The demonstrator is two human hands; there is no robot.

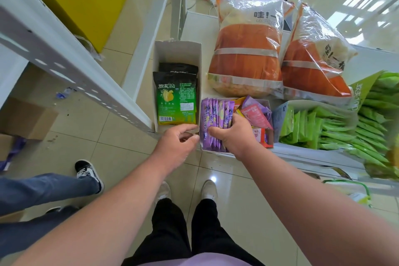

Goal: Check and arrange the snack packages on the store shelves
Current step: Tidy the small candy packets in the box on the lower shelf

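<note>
**Purple sachets being squared up at the shelf edge**

The white metal shelf (302,153) carries everything here. At its back lean 2 big orange-and-clear plastic snack bags (246,49), and at the right stands a display box of bright green flat packets (336,131). At the left a tall white cardboard box (177,52) holds upright black-and-green fruit snack pouches (176,101). Between these sits a low white tray (267,103) with a row of purple foil sachets (216,119) standing on edge, and loose pink and red sachets (254,114) jumbled beside them.

The right hand (231,134) is curled over the purple row, gripping a bunch of sachets from above. The left hand (179,142) hovers by the tray's near-left corner, fingers loosely bent and holding nothing I can see, just short of the cardboard.

The tray sits right at the shelf's front lip, so a hard pull on the bunch could, I think, drag it off the edge. Squeezing unevenly may topple the row into the jumbled sachets.

The right fingertips are buried among the sachets. The green packets run out of frame, and most package print is too small to read.
</note>
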